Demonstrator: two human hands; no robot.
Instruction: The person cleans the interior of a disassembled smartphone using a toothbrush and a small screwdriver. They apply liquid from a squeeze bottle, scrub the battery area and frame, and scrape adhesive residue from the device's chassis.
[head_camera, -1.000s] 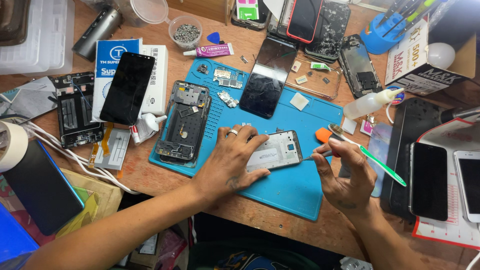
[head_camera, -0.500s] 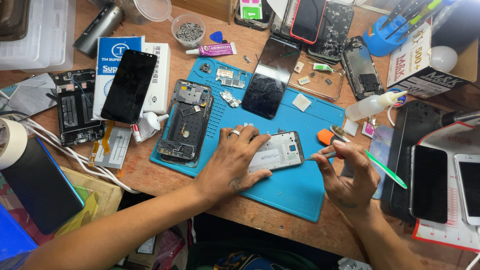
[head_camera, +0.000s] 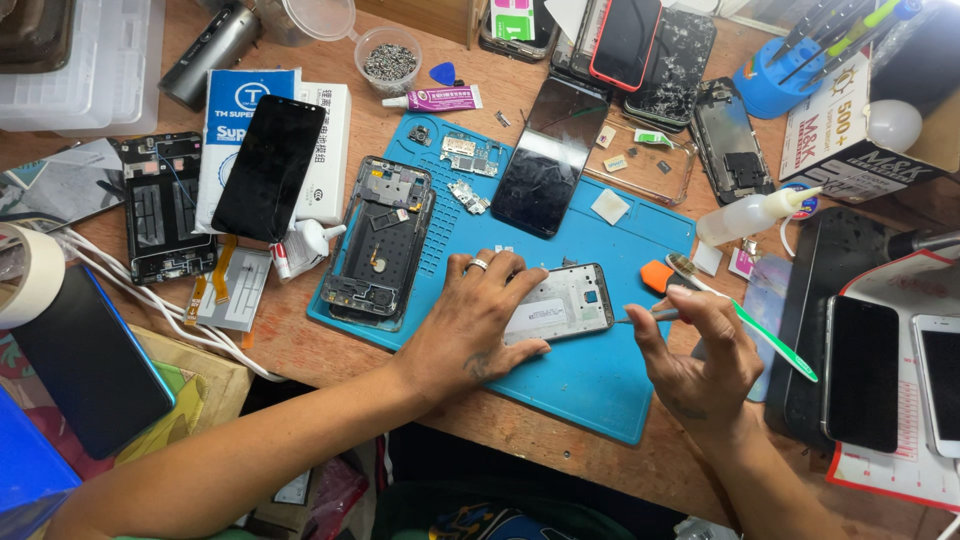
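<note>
- Single head-worn view, looking steeply down from above onto the bench (head_camera: 330, 340).
- Close range, near arm's length; blue mat (head_camera: 600, 380) central, both forearms entering from the bottom edge.

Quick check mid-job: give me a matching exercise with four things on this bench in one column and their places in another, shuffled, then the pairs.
Things:
1. silver phone panel
2. green toothbrush
3. bowl of screws
4. opened phone frame

Places:
A. beside the purple tube
B. left part of the blue mat
C. under the left hand
D. by the right hand

Pairs: 1-C, 2-D, 3-A, 4-B
</note>
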